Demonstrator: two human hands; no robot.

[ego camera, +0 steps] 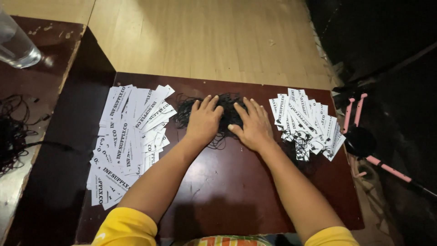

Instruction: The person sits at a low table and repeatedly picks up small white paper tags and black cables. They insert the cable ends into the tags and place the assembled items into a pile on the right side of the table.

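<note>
Both hands lie flat, fingers spread wide, on a loose heap of thin black strings [225, 109] near the far middle of the dark brown surface [236, 191]. The left hand [203, 120] covers the heap's left part and the right hand [252, 125] its right part, thumbs turned toward each other with only a narrow strip of string showing between them. Neither hand grips anything; the palms press down, which would keep the light tangle gathered in one spot rather than letting it spread. The forearms run almost straight out from the body and converge a little toward the heap, with yellow sleeves [125, 228] at the bottom edge of the view. White paper tags with black print sit on either side, within easy reach of each hand: a broad, fanned spread of tags on the left [127, 141] and a smaller overlapping batch on the right [305, 120], the latter with some black string looped among its nearer tags. To the far left, a second, worn surface carries a clear glass [16, 43] and another tangle of dark cord [13, 132].
</note>
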